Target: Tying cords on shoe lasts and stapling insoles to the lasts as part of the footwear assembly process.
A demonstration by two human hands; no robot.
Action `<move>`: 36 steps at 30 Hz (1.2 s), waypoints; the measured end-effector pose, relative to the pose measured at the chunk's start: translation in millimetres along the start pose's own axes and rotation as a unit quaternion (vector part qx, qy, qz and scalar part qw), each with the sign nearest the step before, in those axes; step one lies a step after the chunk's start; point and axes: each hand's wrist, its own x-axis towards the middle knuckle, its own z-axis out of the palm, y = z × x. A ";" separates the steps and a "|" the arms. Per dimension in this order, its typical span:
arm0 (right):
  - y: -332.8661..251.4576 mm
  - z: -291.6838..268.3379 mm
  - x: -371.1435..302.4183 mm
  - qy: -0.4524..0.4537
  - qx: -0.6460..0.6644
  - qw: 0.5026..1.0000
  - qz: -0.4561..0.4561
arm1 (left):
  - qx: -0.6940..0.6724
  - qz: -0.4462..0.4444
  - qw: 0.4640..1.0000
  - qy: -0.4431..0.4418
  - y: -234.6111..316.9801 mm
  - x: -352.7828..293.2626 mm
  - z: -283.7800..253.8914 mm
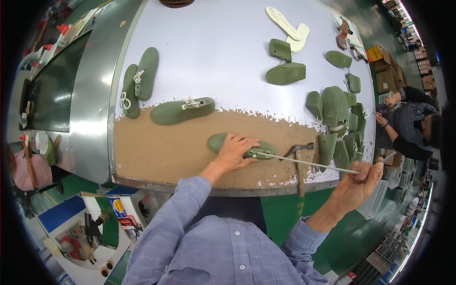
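Observation:
My left hand (234,152) presses down on a green shoe last (216,141) lying on the worn brown part of the table (161,156). A white lace (308,163) runs taut from that last to my right hand (363,178), which grips it past the table's front edge. A hammer (299,161) lies just right of the last, its handle pointing toward me. Three more green lasts with white laces sit to the left: two side by side (137,80) and one lying across (183,110).
Several green lasts are piled at the table's right edge (339,128), with others and two cream ones (289,28) farther back. A metal conveyor (90,90) runs along the left. Another person (408,123) works at the right; cardboard boxes (387,71) stand behind.

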 end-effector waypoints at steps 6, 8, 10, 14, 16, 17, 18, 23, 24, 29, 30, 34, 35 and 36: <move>54.9 3.6 -58.1 -0.210 -0.382 0.891 -0.123 | 0.038 0.021 0.999 0.015 -5.9 -4.9 4.1; 88.0 -3.1 -81.2 -0.376 -0.477 0.790 -0.090 | 0.033 0.015 0.999 0.021 -5.1 -4.5 4.7; 115.4 -17.1 -93.9 -0.416 -0.496 0.760 -0.058 | 0.036 0.013 0.999 0.021 -2.8 -4.5 3.9; 115.0 -17.9 -93.4 -0.446 -0.530 0.721 -0.024 | 0.026 0.020 0.999 0.016 -1.6 -6.4 3.5; 108.7 -4.6 -85.8 -0.502 -0.577 0.645 -0.002 | 0.040 0.017 0.999 0.015 -3.9 -6.7 2.6; 109.3 -4.3 -86.5 -0.500 -0.578 0.645 -0.005 | 0.040 0.021 0.999 0.016 -4.2 -6.9 2.0; 112.1 -5.5 -88.3 -0.514 -0.571 0.639 -0.042 | 0.045 0.019 0.999 0.014 -4.1 -8.4 1.4; 127.4 -15.1 -95.8 -0.559 -0.581 0.585 -0.086 | 0.036 0.024 0.999 0.010 -1.1 -6.5 3.8; 132.5 -14.8 -96.7 -0.568 -0.581 0.573 -0.107 | 0.044 0.013 0.999 0.001 0.0 -5.1 3.8; 144.9 -10.0 -125.1 -0.510 -0.527 0.676 -0.075 | 0.090 0.001 0.996 -0.001 -7.4 -10.6 8.6; 143.6 -12.9 -122.3 -0.442 -0.533 0.721 -0.033 | 0.082 -0.006 0.997 -0.012 -8.7 -11.5 8.2; 147.7 -83.9 -78.7 -0.192 -0.593 0.779 -0.070 | 0.096 -0.028 0.995 0.020 -2.9 -10.6 10.5; 146.3 -117.3 -69.8 -0.196 -0.690 0.694 -0.058 | 0.097 -0.027 0.995 0.022 -2.8 -8.1 11.6; 145.3 -144.7 -63.5 -0.198 -0.687 0.696 -0.059 | 0.087 -0.029 0.995 0.027 -1.9 -7.0 12.2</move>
